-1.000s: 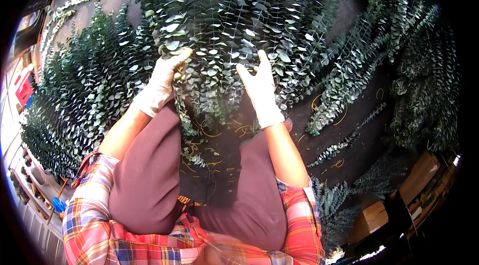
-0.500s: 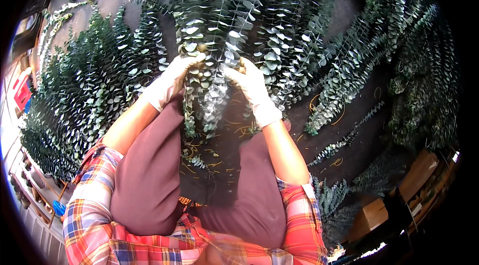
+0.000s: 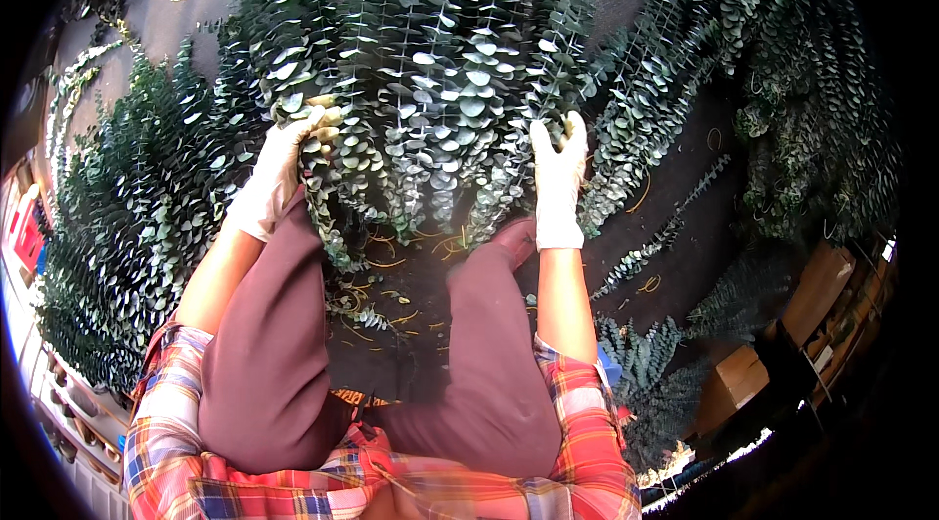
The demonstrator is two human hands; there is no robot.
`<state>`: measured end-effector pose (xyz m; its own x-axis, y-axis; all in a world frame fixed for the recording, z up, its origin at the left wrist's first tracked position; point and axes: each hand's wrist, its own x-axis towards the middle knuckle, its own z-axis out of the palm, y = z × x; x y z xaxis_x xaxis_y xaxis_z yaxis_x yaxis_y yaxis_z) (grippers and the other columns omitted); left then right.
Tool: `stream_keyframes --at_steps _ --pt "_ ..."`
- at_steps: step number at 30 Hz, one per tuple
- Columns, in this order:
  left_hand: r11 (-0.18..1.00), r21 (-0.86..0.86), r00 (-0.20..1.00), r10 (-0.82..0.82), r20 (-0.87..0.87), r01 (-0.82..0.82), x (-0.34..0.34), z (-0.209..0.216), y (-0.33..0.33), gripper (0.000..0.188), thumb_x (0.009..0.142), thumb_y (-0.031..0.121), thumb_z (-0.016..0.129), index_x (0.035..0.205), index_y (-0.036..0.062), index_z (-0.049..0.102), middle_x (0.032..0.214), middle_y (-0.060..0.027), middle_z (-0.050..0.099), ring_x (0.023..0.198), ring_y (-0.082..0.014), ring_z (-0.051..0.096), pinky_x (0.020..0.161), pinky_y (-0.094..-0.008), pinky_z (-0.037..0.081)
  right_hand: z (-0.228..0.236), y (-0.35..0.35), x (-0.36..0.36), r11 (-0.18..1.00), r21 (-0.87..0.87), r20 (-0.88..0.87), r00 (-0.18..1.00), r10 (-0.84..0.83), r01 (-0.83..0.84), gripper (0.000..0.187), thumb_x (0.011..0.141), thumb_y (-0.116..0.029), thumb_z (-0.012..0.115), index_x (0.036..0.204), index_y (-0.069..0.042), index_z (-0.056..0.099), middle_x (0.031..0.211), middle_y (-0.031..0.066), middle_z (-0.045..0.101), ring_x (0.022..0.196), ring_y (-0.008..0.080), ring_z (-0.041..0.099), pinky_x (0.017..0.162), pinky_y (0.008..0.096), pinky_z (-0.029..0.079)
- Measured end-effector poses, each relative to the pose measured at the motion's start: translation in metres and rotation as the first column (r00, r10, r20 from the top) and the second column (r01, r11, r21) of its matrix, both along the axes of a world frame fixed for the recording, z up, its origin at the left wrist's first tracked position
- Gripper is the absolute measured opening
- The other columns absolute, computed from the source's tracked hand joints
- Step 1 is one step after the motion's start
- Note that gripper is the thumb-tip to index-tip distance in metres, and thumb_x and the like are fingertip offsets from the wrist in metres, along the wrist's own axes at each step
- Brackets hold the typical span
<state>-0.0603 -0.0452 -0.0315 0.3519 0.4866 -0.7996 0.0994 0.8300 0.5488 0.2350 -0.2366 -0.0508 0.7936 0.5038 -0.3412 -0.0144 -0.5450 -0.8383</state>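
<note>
Leafy eucalyptus stems (image 3: 430, 80), with round grey-green leaves, lie side by side in front of me, their tips pointing away. My left hand (image 3: 284, 158), in a pale glove, is closed around eucalyptus at the left side of this row. At the row's right side is my right hand (image 3: 559, 173), gloved too. Its thumb and fingers stand apart against the leaves, and I see nothing gripped between them. Leaves partly cover the fingertips of both hands.
A dense eucalyptus heap (image 3: 127, 217) lies to my left, another pile (image 3: 822, 119) to the far right. One loose sprig (image 3: 660, 236) and curled yellow bands (image 3: 430, 246) are on the dark ground. A cardboard box (image 3: 734, 378) is at lower right.
Both hands have moved apart, the left one leftward and the right one rightward. The blurred stem between them now rests among the others. My right hand's fingers have spread.
</note>
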Motion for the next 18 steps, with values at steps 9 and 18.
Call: stream_keyframes --at_steps 9,18 --pt "0.978 -0.031 0.977 -0.209 -0.050 0.208 0.017 0.007 -0.014 0.053 0.084 0.033 0.066 0.130 0.0116 0.049 0.115 -0.0010 0.061 0.096 -0.0116 0.060 0.074 -0.0241 0.045 0.023 0.052 -0.079 0.835 0.011 0.352 0.783 0.512 -0.551 0.065 0.074 -0.008 0.069 0.133 -0.006 0.042 0.120 0.0130 0.050 0.105 0.0222 0.052 0.087 0.0303 0.046" --pt "0.947 -0.181 0.948 -0.290 -0.127 0.266 0.017 0.012 -0.011 0.051 0.084 0.030 0.066 0.128 0.0111 0.051 0.110 -0.0045 0.064 0.089 -0.0114 0.062 0.066 -0.0265 0.049 0.043 0.069 -0.110 0.759 0.245 -0.165 0.745 0.646 -0.604 0.065 0.080 -0.005 0.059 0.140 -0.008 0.033 0.127 0.0135 0.049 0.075 0.0140 0.060 0.072 0.0267 0.051"
